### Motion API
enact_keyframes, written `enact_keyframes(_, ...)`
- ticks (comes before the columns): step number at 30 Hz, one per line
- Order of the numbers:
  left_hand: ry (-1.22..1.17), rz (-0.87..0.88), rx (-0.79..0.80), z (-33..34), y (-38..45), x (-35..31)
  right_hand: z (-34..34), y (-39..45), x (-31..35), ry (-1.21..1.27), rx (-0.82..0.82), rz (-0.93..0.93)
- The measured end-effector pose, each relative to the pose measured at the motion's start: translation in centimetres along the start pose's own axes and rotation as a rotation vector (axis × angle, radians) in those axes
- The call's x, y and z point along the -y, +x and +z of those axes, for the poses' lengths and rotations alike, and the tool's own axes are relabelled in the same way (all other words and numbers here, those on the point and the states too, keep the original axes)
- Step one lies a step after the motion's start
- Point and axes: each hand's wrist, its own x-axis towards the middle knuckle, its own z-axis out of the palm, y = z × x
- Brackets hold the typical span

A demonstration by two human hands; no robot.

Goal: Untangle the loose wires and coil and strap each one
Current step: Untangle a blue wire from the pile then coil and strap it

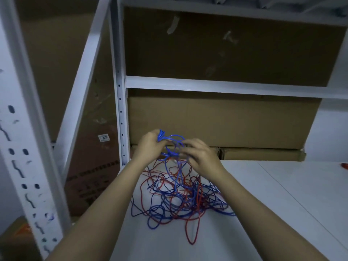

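A tangle of blue and red wires (180, 200) lies on the white shelf surface (263, 204). Above the pile, my left hand (148, 146) grips a small bunch of blue wire loops (174, 137) whose ends stick up past my fingers. My right hand (199, 155) is close beside it and pinches a blue strand of the same bunch. Several blue and red strands hang from both hands down into the pile. One red loop (192, 238) trails toward the shelf's near edge.
Large cardboard boxes (222, 121) stand at the back of the shelf, with flatter boxes (261, 154) beneath them. White perforated rack posts (120, 110) rise on the left. A small red object (344, 165) lies at the far right edge of the shelf.
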Motion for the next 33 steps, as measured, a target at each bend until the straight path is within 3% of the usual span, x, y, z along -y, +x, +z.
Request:
enact_keyframes(2, -0.088, -0.035, 0.003, -0.4, 0.1, 0.3, 0.9, -1.7, -0.3, -0.208, 0.213, -0.15)
enact_keyframes(4, -0.092, -0.034, 0.057, -0.4, 0.1, 0.3, 1.9, -3.1, 0.1, -0.338, 0.425, -0.135)
enact_keyframes(6, -0.083, -0.025, 0.1, -0.1, -0.1, 0.1, 2.6, -3.6, 0.7, -0.262, 0.532, -0.051)
enact_keyframes(7, -0.072, -0.022, 0.109, 0.1, -0.3, 0.2, 2.5, -3.6, 1.1, -0.121, 0.522, 0.005)
enact_keyframes(9, -0.05, -0.027, 0.094, 0.3, -0.5, 0.3, 2.2, -3.2, 1.4, 0.156, 0.352, 0.124)
enact_keyframes(14, -0.009, 0.001, 0.078, 0.2, -0.8, 0.8, 0.6, -1.2, 0.7, 0.419, -0.164, 0.368)
enact_keyframes(16, -0.01, 0.031, 0.078, 0.3, -1.0, 0.7, 0.1, 0.0, 0.3, 0.554, -0.137, 0.524)
enact_keyframes(20, 0.0, 0.074, 0.074, 0.5, -1.7, 0.5, 0.2, 1.1, -1.1, 0.775, 0.288, 0.701)
enact_keyframes(22, 0.034, 0.086, 0.06, 0.3, -2.1, 1.0, 0.6, 0.6, -1.3, 0.956, 0.348, 0.733)
enact_keyframes(25, 0.104, 0.114, 0.072, 0.2, -2.8, 1.6, 1.0, -0.5, -1.6, 0.992, 0.273, 0.792)
enact_keyframes(29, 0.119, 0.088, 0.13, -0.2, -3.4, 2.4, 1.1, -3.2, -2.0, 0.999, 0.056, 0.883)
enact_keyframes(31, 0.053, 0.025, 0.155, -0.9, -3.5, 2.9, 0.5, -4.8, -2.4, 0.894, 0.006, 0.856)
enact_keyframes(33, 0.084, -0.003, 0.146, -1.5, -3.6, 3.2, -0.1, -5.9, -2.5, 0.704, 0.06, 0.772)
